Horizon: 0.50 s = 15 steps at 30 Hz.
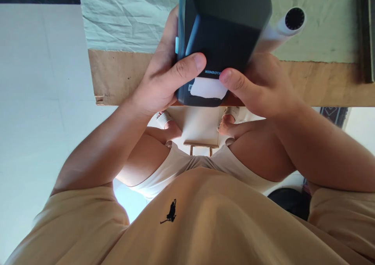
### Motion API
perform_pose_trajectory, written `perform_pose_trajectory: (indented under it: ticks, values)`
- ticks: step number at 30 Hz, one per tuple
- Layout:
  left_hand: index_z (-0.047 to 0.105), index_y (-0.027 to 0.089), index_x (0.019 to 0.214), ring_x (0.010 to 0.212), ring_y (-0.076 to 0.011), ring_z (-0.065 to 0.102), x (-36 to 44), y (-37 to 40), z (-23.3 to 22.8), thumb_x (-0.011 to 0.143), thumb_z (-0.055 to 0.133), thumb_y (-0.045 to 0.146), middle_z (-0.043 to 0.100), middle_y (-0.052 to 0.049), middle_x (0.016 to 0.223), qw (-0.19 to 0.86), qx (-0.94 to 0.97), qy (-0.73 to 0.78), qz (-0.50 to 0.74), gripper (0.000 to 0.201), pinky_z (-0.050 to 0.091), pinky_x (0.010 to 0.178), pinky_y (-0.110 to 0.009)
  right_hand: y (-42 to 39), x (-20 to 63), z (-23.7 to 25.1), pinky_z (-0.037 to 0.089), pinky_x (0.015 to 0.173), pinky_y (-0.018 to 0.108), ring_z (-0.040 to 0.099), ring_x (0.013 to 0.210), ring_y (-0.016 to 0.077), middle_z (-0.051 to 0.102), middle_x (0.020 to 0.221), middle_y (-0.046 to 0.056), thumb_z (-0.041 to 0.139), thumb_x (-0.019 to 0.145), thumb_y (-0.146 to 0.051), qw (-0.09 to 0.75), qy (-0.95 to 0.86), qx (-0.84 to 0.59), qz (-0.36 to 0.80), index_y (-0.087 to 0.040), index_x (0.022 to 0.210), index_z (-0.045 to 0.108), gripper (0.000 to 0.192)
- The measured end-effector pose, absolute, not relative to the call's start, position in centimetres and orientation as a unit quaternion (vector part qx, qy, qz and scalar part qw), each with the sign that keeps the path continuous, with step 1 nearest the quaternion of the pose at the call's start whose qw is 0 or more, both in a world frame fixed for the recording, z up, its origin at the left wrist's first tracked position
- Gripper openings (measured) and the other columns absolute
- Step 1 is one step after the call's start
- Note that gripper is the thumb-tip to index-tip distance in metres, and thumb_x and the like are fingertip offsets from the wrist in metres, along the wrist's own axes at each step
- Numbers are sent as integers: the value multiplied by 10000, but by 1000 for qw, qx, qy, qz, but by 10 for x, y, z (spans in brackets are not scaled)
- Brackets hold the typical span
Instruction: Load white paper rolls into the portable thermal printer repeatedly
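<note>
Head view: The label printer [222,34], a dark, matte, rounded-corner plastic box marked NIIMBOT, is held above the near edge of the table [123,77]. The left hand [159,75] grips its left side, fingers wrapped behind, thumb pressed flat across the front face. The right hand [260,85] grips its right side, thumb tip touching the white label [208,88] that protrudes from the printer's lower front. A wrinkled pale green cloth [125,18] covers the table beyond its bare wooden edge. A white cylinder [288,24] with a dark perforated end lies on the cloth, just right of the printer.
</note>
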<state>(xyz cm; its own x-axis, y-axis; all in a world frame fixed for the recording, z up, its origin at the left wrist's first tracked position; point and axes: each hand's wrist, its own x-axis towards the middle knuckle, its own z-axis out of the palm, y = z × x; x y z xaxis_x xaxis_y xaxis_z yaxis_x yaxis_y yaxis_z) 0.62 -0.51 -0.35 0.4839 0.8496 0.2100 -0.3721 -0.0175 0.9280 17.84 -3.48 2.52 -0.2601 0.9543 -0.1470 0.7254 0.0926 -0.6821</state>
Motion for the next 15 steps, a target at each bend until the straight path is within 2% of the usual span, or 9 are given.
perform_pose_trajectory:
  ticks: [2, 4, 6, 8, 15]
  values:
    - [369, 211, 1117, 1166, -242, 456, 4, -3, -3, 724, 528, 408, 542, -13, 963, 686, 533, 198, 455, 468, 446, 902, -337, -35, 176, 26, 268, 452, 108, 448, 517, -10, 502, 536, 1, 268, 726, -667, 152, -720, -599, 316, -132, 705, 529, 596]
    - [411, 229, 1132, 1179, -207, 446, 3, -4, 1, 804, 397, 430, 553, -17, 1019, 730, 481, 221, 433, 385, 425, 956, -317, -35, 174, 27, 257, 443, 117, 444, 502, -10, 487, 499, 8, 240, 734, -667, 138, -720, -605, 310, -123, 670, 527, 618]
    - [460, 192, 1110, 1179, -199, 447, 4, -5, 8, 853, 227, 426, 568, -32, 1011, 769, 427, 250, 406, 418, 423, 968, -350, -35, 173, 27, 264, 447, 131, 445, 496, -8, 487, 492, 15, 220, 740, -665, 131, -715, -610, 316, -114, 641, 523, 637]
    - [497, 159, 1073, 1180, -203, 446, 6, -7, 12, 865, 147, 408, 580, -44, 994, 789, 397, 265, 388, 477, 426, 962, -383, -35, 173, 26, 265, 455, 146, 437, 493, -6, 491, 499, 18, 200, 741, -671, 127, -709, -620, 313, -114, 623, 517, 651]
    - [557, 165, 974, 1167, -200, 447, 11, -5, 9, 854, 128, 424, 599, -62, 950, 778, 387, 293, 398, 515, 449, 931, -368, -34, 175, 25, 243, 484, 171, 385, 501, 0, 519, 579, 10, 179, 752, -658, 106, -713, -635, 279, -134, 680, 483, 611]
